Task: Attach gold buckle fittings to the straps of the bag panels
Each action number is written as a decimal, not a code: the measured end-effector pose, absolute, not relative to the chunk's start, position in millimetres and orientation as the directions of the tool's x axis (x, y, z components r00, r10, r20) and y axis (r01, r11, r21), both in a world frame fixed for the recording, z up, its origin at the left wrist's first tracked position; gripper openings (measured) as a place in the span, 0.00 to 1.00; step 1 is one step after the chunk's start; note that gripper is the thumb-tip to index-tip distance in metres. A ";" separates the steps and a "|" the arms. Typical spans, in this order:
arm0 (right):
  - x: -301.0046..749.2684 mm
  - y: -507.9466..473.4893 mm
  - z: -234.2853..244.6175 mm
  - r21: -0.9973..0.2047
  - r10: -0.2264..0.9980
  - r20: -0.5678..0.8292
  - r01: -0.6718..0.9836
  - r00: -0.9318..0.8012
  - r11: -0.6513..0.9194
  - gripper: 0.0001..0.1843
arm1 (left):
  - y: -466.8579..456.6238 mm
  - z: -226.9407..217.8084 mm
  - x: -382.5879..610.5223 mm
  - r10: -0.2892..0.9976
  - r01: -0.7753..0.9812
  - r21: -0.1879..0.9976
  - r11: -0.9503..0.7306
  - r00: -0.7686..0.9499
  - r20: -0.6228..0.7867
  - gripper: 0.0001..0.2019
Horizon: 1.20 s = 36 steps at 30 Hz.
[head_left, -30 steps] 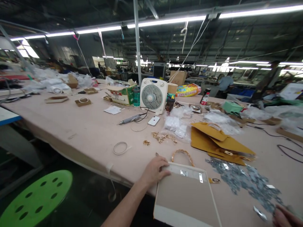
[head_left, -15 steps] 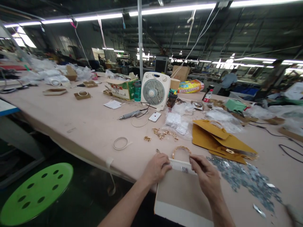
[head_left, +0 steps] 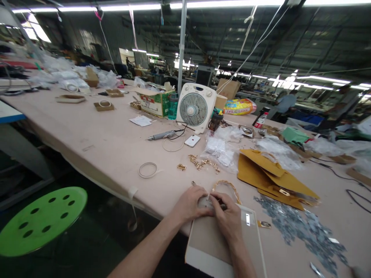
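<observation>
A beige, white-edged bag panel (head_left: 211, 241) lies at the table's front edge, and a braided tan handle (head_left: 233, 188) arches from its far edge. My left hand (head_left: 191, 206) grips the panel's far left corner, thumb on top. My right hand (head_left: 228, 216) is closed beside it, fingertips pinched at the same corner near the handle's end; whatever they pinch is hidden. On the panel's right part a small metal plate (head_left: 247, 219) shows, and a gold clasp tab (head_left: 264, 224) sticks out from its right side.
Right of the panel spread many flat silver metal plates (head_left: 304, 224), with a mustard bag (head_left: 272, 175) behind. Gold screw-like pieces (head_left: 199, 162), a tape roll (head_left: 147, 170), a phone (head_left: 192, 140), an electric screwdriver (head_left: 162, 135) and a fan (head_left: 194, 108) stand or lie farther back.
My right hand has moved left from the handle's right end to the panel's left corner, beside my left hand. The metal plate and gold clasp tab now show. The view has shifted slightly.
</observation>
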State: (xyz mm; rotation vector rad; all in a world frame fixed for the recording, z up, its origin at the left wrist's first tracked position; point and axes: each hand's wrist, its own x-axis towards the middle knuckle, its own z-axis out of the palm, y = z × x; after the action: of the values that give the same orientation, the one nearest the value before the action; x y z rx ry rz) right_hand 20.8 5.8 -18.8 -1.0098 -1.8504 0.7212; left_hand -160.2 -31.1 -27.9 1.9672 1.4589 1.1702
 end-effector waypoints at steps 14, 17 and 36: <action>21.2 13.3 -20.9 -0.718 0.850 0.331 0.474 -0.411 0.509 0.13 | -29.4 -37.9 -157.9 0.923 0.560 0.756 -0.340 0.044 0.383 0.20; 20.8 16.2 -18.5 -0.716 0.856 0.305 0.491 -0.418 0.496 0.12 | -30.6 -34.7 -157.8 0.924 0.554 0.760 -0.339 0.045 0.380 0.21; 17.1 15.7 -18.9 -0.573 0.816 0.345 0.585 -0.464 0.574 0.04 | -29.4 -37.7 -158.3 0.915 0.574 0.738 -0.356 0.051 0.401 0.19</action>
State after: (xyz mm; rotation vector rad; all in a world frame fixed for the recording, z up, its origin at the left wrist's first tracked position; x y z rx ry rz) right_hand 17.1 15.7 -18.9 -1.1136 -2.2105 0.5059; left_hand -158.3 -29.4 -37.7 1.9562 1.4936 1.2234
